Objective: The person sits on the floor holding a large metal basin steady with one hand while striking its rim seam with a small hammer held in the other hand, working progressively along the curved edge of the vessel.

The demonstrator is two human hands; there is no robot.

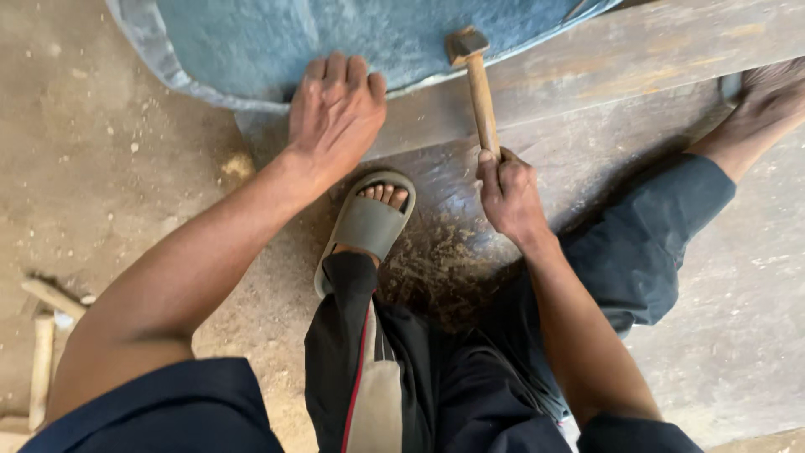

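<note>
My left hand (334, 111) lies flat, fingers together, on the edge of a blue curved sheet (352, 33) where it meets a grey wooden plank (620, 54). My right hand (507, 195) grips the wooden handle of a hammer (478, 80). The hammer's metal head rests at the sheet's rim, to the right of my left hand. My foot in a grey slide sandal (366, 225) stands just below both hands.
Sawdust and wood chips lie on the dirt floor around the sandal. My other bare foot (767, 92) reaches to the upper right beside the plank. Pale wooden sticks (46, 335) lie at the left edge.
</note>
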